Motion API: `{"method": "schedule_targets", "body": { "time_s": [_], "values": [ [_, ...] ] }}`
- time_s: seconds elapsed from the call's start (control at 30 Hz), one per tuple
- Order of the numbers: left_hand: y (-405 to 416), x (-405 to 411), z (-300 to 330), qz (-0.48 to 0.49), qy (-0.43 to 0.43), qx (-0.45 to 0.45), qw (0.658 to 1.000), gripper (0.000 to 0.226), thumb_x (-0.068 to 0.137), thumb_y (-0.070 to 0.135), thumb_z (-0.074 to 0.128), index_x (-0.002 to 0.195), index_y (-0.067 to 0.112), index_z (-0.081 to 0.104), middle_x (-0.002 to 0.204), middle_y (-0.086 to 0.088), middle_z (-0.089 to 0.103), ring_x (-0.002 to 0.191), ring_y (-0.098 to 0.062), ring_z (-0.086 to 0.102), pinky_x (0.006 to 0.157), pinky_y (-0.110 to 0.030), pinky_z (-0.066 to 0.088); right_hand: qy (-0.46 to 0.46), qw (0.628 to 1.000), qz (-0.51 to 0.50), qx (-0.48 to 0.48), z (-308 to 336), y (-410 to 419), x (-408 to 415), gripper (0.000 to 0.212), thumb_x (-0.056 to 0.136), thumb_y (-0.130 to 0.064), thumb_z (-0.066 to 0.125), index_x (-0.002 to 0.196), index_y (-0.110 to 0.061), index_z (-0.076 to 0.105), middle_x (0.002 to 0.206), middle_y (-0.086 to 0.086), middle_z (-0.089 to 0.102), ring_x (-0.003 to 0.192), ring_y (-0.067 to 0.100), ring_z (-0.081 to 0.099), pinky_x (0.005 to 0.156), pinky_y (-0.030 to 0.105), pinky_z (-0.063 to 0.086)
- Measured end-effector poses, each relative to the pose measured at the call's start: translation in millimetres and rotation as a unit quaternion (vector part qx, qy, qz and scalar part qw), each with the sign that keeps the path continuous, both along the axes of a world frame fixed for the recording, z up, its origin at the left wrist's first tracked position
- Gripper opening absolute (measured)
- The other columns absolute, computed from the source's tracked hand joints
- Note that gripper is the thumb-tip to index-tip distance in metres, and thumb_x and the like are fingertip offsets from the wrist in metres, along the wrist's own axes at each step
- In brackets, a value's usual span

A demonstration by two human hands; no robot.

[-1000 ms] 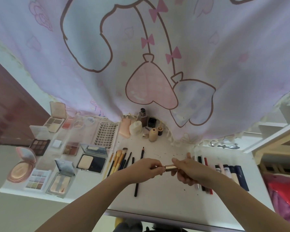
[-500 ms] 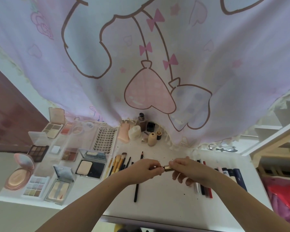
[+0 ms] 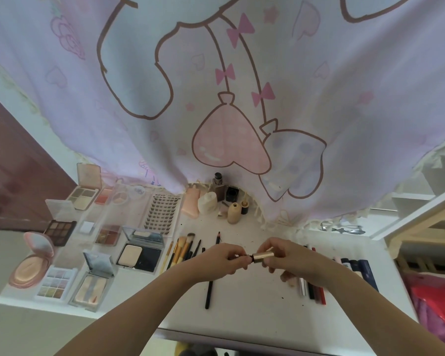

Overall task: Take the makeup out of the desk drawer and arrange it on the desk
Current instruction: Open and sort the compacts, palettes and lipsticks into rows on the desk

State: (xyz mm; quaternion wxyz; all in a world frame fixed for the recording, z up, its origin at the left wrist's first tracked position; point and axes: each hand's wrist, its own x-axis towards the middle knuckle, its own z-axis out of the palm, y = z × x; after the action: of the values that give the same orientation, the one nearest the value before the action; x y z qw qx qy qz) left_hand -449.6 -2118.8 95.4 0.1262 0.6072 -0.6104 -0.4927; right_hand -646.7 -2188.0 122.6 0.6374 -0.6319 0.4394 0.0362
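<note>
You hold a small gold lipstick tube (image 3: 261,256) between both hands, above the middle of the white table (image 3: 254,317). Your left hand (image 3: 220,259) pinches the dark end of the tube with curled fingertips, and your right hand (image 3: 290,258) grips the gold end with thumb and fingers wrapped around it. The tube lies level, pointing left to right, with its middle showing in the gap between your two hands.

Directly under your left hand, a long black pencil (image 3: 209,291) lies on the table, running toward you. Just left of it sits a cluster of makeup brushes (image 3: 183,249) with tan handles. Under and beyond your right wrist, a row of slim lip pencils and tubes (image 3: 314,291) lies side by side, with darker navy tubes (image 3: 365,271) farther right.

On the left part of the table, opened palettes and compacts are laid out, among them a round pink compact (image 3: 32,268), a black powder compact (image 3: 140,258) and a tray of false lashes (image 3: 162,214). Small bottles (image 3: 233,211) stand at the back edge, beneath a hanging lilac curtain (image 3: 242,86).
</note>
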Motion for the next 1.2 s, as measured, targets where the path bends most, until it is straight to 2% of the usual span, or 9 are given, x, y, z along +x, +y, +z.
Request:
{"method": "schedule_targets", "body": {
  "time_s": [0.17,0.33,0.5,0.67,0.83,0.93,1.0,1.07,1.2],
  "values": [
    [3.1,1.4,-5.0,-0.013,0.016,0.016,1.0,0.027,0.095,0.044,0.045,0.095,0.023,0.063,0.066,0.007,0.048,0.054,-0.005,0.039,0.056,-0.018,0.036,0.028,0.999,0.031,0.015,1.0,4.9,3.6,0.029,0.099,-0.034,0.042,0.096,-0.014,0.062,0.075,-0.002,0.063,0.058,0.004,0.051,0.053,0.017,0.04],
    [6.7,21.0,-6.5,0.022,0.103,0.104,0.989,0.031,0.096,0.045,0.045,0.088,0.021,0.062,0.06,0.007,0.043,0.047,-0.005,0.032,0.049,-0.018,0.031,0.019,0.999,-0.015,-0.032,-5.1,-4.8,-12.4,0.011,0.094,-0.02,0.054,0.098,-0.015,0.063,0.079,-0.004,0.063,0.066,0.004,0.053,0.055,0.018,0.043],
    [7.0,29.1,-11.5,-0.009,0.111,0.158,0.981,0.032,0.096,0.047,0.043,0.088,0.021,0.059,0.059,0.008,0.04,0.048,-0.006,0.029,0.048,-0.018,0.027,0.041,0.999,0.018,-0.012,-11.5,-4.2,-25.5,0.008,0.095,-0.018,0.054,0.101,-0.015,0.058,0.087,-0.003,0.067,0.072,0.005,0.056,0.06,0.019,0.045],
    [14.8,54.4,-20.2,0.065,0.13,0.203,0.968,0.027,0.098,0.04,0.042,0.09,0.018,0.056,0.062,0.005,0.044,0.049,-0.008,0.033,0.047,-0.02,0.028,0.073,0.995,-0.063,0.029,-10.9,-16.4,-56.0,0.007,0.098,-0.013,0.047,0.101,-0.01,0.051,0.064,-0.007,0.061,0.042,0.0,0.048,0.04,0.015,0.034],
    [-0.8,4.4,-33.2,0.177,0.133,0.162,0.962,0.019,0.099,0.022,0.041,0.114,0.013,0.048,0.095,-0.005,0.066,0.08,-0.016,0.063,0.073,-0.026,0.05,0.098,0.987,-0.126,-0.001,-48.8,4.4,-36.7,0.015,0.098,-0.013,0.047,0.11,-0.01,0.055,0.095,0.004,0.065,0.075,0.01,0.061,0.058,0.022,0.052],
    [-15.3,-29.1,-51.9,0.209,0.028,0.114,0.971,0.02,0.096,0.023,0.045,0.109,0.008,0.047,0.103,-0.01,0.067,0.087,-0.017,0.065,0.079,-0.034,0.052,0.143,0.977,-0.144,-0.062,-81.1,22.2,-9.0,0.016,0.098,-0.029,0.044,0.099,-0.014,0.05,0.108,0.01,0.062,0.081,0.012,0.06,0.058,0.021,0.048],
    [-23.2,-37.4,-59.9,0.196,-0.114,0.063,0.972,0.026,0.094,0.032,0.046,0.104,0.008,0.05,0.101,-0.009,0.063,0.089,-0.023,0.062,0.076,-0.035,0.05,0.192,0.964,-0.112,-0.143,-95.9,29.3,4.0,0.024,0.098,-0.04,0.04,0.096,-0.018,0.049,0.113,0.013,0.062,0.105,0.011,0.056,0.077,0.028,0.05],
    [-26.1,-39.0,-64.0,0.154,-0.219,0.035,0.963,0.03,0.095,0.037,0.044,0.104,0.01,0.051,0.101,-0.008,0.062,0.093,-0.025,0.06,0.075,-0.034,0.048,0.253,0.943,-0.041,-0.211,-95.8,33.3,15.7,0.031,0.1,-0.041,0.031,0.102,-0.014,0.047,0.102,0.008,0.067,0.109,0.013,0.055,0.093,0.035,0.044],
    [-24.8,-27.1,-71.1,0.08,-0.337,0.002,0.938,0.033,0.096,0.04,0.041,0.108,0.011,0.054,0.108,-0.008,0.06,0.099,-0.024,0.058,0.075,-0.032,0.044,0.307,0.913,0.054,-0.261,-95.4,39.9,43.6,0.037,0.1,-0.04,0.026,0.11,-0.011,0.048,0.107,0.008,0.063,0.097,0.026,0.062,0.069,0.032,0.039]
  ]
}}
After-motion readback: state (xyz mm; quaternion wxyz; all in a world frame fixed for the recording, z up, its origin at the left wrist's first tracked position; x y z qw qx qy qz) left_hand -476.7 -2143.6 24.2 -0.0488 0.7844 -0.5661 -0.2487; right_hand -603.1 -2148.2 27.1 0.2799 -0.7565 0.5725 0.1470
